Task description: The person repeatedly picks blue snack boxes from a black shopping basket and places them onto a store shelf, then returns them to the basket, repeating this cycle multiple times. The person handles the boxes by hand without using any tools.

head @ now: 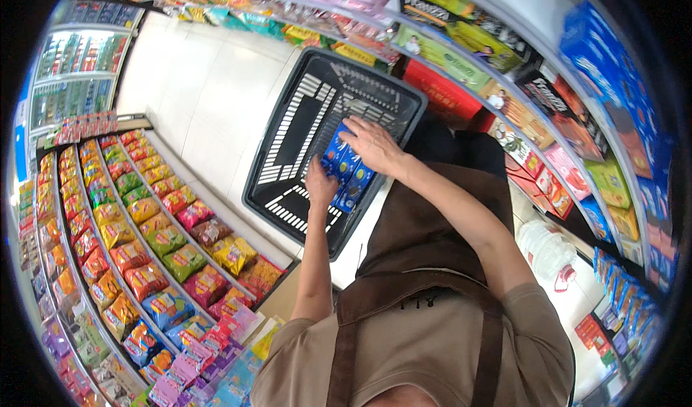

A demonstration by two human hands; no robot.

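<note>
A dark grey plastic shopping basket (304, 119) with slotted walls stands before me, tilted in the view. Small blue printed boxes (344, 165) lie side by side inside it, near the wall closest to me. My left hand (322, 182) grips them at their left side, its thumb pointing up. From the other side my right hand (373, 145) reaches over their far end, fingers spread on top. The hands partly cover the boxes, so their full number is hard to tell.
Tiered shelves of bagged snacks (146, 280) run along the left. Shelving with boxed snacks (454, 56) curves round the right, close to the basket. A clear plastic jug (546, 253) sits on the floor behind me at right. Pale floor tiles (211, 88) stretch towards a lit drinks cabinet (81, 56).
</note>
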